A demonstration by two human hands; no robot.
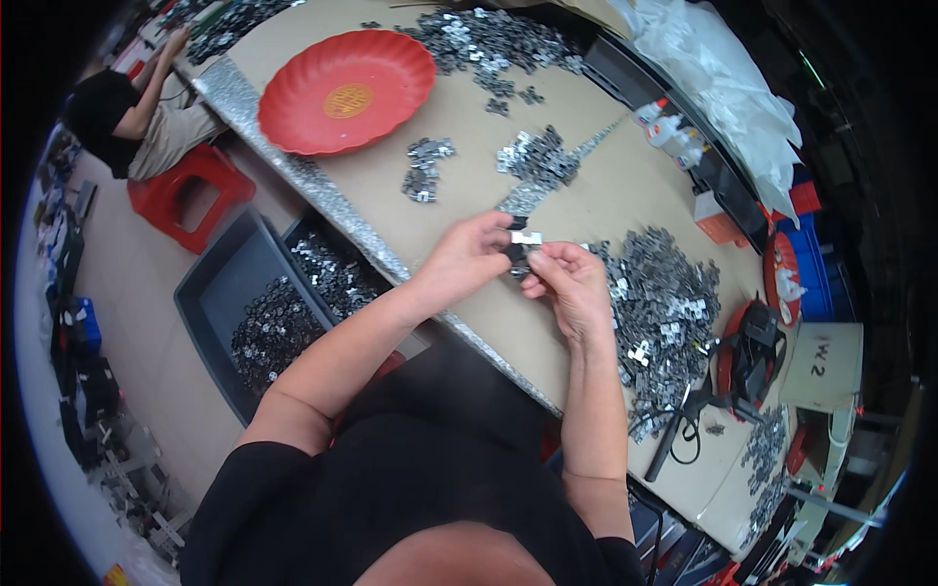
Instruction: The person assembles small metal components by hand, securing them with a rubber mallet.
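1. The left hand (469,256) and the right hand (572,283) are meeting above the near edge of the table (625,186), both pinching one small metal clip (526,237).
2. The clip is lying with its long axis running left to right, its pale face turned up; a darker piece is hanging just below it (too small to make out).
3. Left fingertips are gripping the clip's left end, right fingertips are closing on its right end.
4. A big heap of metal parts (664,303) is sitting just right of the right hand; smaller piles (537,156) are lying beyond the hands.
5. A red plate (347,90) is resting farther back on the left.
6. Grey bins (264,303) of parts are standing on the floor, left of the left forearm.
7. Another person (127,112) is sitting by a red stool (186,195), well apart.
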